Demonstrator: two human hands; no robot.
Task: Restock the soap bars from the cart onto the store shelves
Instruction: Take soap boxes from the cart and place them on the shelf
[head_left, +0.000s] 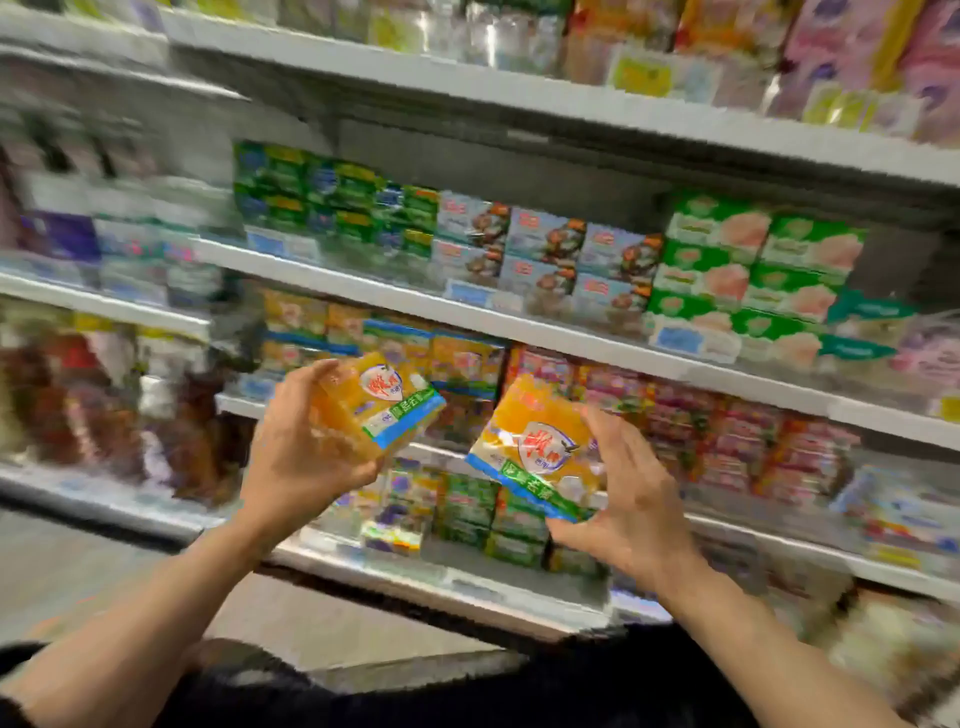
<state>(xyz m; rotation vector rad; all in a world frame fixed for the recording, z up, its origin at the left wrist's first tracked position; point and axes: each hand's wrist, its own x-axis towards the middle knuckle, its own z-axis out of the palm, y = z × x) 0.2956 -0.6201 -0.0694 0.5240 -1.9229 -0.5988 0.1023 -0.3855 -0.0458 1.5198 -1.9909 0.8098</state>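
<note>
A person stands facing store shelves, both bare arms reaching forward, each hand carrying one pack of soap. The step in hand looks like the carry from cart to shelf: the packs are lifted and not yet set down (the cart itself is out of view).

The left hand (306, 441) holds the left soap pack (376, 408) from its left side and underneath, fingers curled around its edge, with the pack tilted so its label faces up and to the right. The right hand (631, 499) grips the right soap pack (535, 449) from its right side, fingers spread along the wrapper and thumb under the lower edge; this pack tilts down to the right. The two packs are near each other but apart, both in the air in front of the shelves.

Each pack is a clear-looking plastic wrapper over orange-yellow soap, with a round white badge bearing red characters and a green and blue strip along one edge. The wrappers seem soft and glossy, so they may slide in the hand.

Behind the left pack, a row of similar yellow-orange packs (363, 332) sits on the third shelf (571, 345) from the top. By my judgement the next move calls for raising both packs to that row and sliding them in, labels facing out, beside the matching stock. The picture is blurred, so the exact open slot cannot be told.
</note>
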